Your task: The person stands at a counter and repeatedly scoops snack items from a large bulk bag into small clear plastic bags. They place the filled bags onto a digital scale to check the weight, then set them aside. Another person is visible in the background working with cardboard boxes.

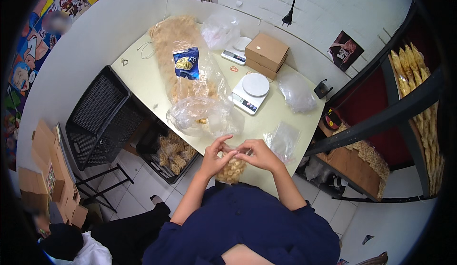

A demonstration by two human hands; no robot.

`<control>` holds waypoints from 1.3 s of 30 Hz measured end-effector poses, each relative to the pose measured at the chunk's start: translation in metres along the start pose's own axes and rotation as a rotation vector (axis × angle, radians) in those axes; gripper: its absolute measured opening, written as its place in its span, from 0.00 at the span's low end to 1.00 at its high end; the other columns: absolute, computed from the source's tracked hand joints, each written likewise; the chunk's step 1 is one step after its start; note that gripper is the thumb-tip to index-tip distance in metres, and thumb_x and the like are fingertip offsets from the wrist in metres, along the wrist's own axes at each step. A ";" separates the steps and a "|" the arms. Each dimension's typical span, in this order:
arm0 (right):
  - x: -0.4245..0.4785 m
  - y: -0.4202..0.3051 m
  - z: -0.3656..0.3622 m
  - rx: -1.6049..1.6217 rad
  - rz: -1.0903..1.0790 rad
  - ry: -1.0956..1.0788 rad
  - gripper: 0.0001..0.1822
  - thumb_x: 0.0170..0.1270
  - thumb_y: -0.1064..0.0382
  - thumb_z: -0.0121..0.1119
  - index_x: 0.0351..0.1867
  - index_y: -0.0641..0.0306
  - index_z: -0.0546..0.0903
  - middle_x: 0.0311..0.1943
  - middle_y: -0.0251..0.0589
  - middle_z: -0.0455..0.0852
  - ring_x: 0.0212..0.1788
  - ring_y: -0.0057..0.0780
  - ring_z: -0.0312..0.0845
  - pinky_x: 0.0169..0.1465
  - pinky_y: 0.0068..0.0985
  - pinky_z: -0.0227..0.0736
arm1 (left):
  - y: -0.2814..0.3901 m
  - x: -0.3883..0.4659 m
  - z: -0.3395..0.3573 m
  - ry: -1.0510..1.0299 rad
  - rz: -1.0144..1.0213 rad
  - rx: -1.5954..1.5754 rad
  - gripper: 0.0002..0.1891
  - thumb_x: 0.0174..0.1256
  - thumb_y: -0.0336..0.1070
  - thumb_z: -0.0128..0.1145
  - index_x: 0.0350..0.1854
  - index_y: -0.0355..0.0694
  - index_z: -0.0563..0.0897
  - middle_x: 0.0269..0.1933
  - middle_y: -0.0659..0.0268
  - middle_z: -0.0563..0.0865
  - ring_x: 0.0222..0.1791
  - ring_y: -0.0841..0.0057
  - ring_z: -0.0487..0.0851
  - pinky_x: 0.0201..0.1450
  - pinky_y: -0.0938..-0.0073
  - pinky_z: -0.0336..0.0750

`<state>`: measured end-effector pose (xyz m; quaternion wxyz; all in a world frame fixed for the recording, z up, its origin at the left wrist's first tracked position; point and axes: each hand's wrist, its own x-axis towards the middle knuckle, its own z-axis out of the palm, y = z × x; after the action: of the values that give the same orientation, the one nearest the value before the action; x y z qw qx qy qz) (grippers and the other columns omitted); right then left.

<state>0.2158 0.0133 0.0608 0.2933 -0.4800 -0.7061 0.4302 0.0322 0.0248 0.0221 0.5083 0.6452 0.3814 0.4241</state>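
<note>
Between my hands, close to my body at the table's near edge, is a small transparent plastic bag point(231, 171) filled with pale ring-shaped snacks. My left hand point(215, 158) and my right hand point(261, 154) both pinch its gathered top, thumbs meeting at the middle. Just beyond them lies the crumpled open mouth of a large transparent plastic sack point(189, 86), with a blue label point(186, 63) on it and more snacks inside. Right of my right hand sits a stack of flat transparent bags point(284, 139). A white kitchen scale point(251, 93) stands farther back.
Behind the scale are a cardboard box point(267, 52), a second scale point(235, 55) and more plastic bags point(296, 90). A black crate point(167, 154) holds bagged snacks below the table's left edge. Another person point(132, 225) is at the lower left. Black-framed shelving point(378, 122) stands right.
</note>
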 end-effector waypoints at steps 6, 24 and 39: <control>-0.006 0.010 -0.025 0.059 -0.017 -0.069 0.09 0.56 0.62 0.60 0.29 0.68 0.82 0.24 0.39 0.83 0.26 0.26 0.77 0.32 0.20 0.70 | 0.001 -0.005 -0.004 0.075 0.117 0.025 0.34 0.54 0.26 0.58 0.64 0.39 0.56 0.49 0.56 0.77 0.34 0.76 0.82 0.40 0.78 0.74; 0.151 0.216 -0.072 0.595 0.429 1.072 0.09 0.58 0.60 0.57 0.34 0.64 0.80 0.26 0.32 0.81 0.22 0.15 0.69 0.22 0.16 0.59 | -0.023 -0.059 -0.043 0.489 -0.108 -0.042 0.17 0.59 0.26 0.53 0.51 0.35 0.68 0.39 0.64 0.78 0.37 0.81 0.75 0.45 0.80 0.70; 0.119 0.200 -0.064 0.841 0.723 1.130 0.40 0.55 0.32 0.43 0.53 0.70 0.70 0.36 0.39 0.76 0.22 0.21 0.62 0.18 0.18 0.55 | -0.026 -0.073 -0.041 0.476 -0.141 -0.046 0.17 0.59 0.27 0.53 0.52 0.36 0.69 0.38 0.68 0.78 0.35 0.85 0.73 0.40 0.84 0.68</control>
<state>0.3104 0.1788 -0.0874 0.6064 -0.6741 -0.0288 0.4208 -0.0336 -0.0244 -0.0100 0.4471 0.4873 0.5245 0.5362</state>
